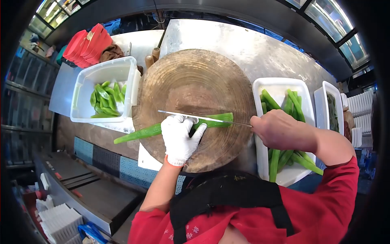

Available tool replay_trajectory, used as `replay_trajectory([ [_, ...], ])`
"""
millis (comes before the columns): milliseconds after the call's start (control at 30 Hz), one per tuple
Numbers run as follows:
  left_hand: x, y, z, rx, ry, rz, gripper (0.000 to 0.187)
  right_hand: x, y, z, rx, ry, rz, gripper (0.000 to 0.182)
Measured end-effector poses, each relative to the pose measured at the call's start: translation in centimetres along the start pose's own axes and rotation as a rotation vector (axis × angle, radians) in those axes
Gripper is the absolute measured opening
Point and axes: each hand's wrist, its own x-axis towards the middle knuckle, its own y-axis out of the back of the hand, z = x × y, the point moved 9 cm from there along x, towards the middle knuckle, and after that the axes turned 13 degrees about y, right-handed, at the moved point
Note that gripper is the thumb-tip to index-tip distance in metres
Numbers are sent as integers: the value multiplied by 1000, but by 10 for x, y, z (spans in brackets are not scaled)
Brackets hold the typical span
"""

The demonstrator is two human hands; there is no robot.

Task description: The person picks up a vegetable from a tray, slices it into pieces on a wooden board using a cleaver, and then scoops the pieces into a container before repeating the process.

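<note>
One aloe leaf (162, 127) on round chopping block (197, 105): gloved left hand (180, 138) presses flat on it, right hand (274, 130) fisted around knife (203, 117). Likely slippery, stiff; hold mid-leaf.

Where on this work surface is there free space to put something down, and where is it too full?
The far half of the round cutting board is bare, beyond the knife. The steel table behind it is also bare. Crowded: the board's near half, where the gloved left hand presses the long leaf, and the right tray, full of leaves.
</note>
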Motion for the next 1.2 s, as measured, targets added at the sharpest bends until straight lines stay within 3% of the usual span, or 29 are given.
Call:
replay_trajectory([
  [233,-8,-8,-9,53,70,-56,31,38,-31,14,107,-176,-88,17],
  [533,-23,2,7,11,-12,-47,28,1,-1,-2,161,-249,-34,24],
  [633,-31,4,7,-65,-20,-36,33,-4,-2,-8,189,-123,97,28],
  [867,-38,1,5,-40,-45,-56,32,33,-41,-10,148,-75,35,25],
  [967,-40,6,9,-10,-57,-96,29,44,-39,-21,130,-15,174,23],
  [1033,-35,11,5,-17,-63,-156,25,45,-30,-22,177,-59,131,19],
  [1067,-31,25,5,29,-37,-47,25,43,-31,-21,227,-101,80,15],
  [1100,-34,19,-5,61,-7,-119,25,39,-30,-22,228,-102,81,15],
  [1200,-45,17,-13,34,12,-165,26,30,-20,-31,166,-9,106,16],
])
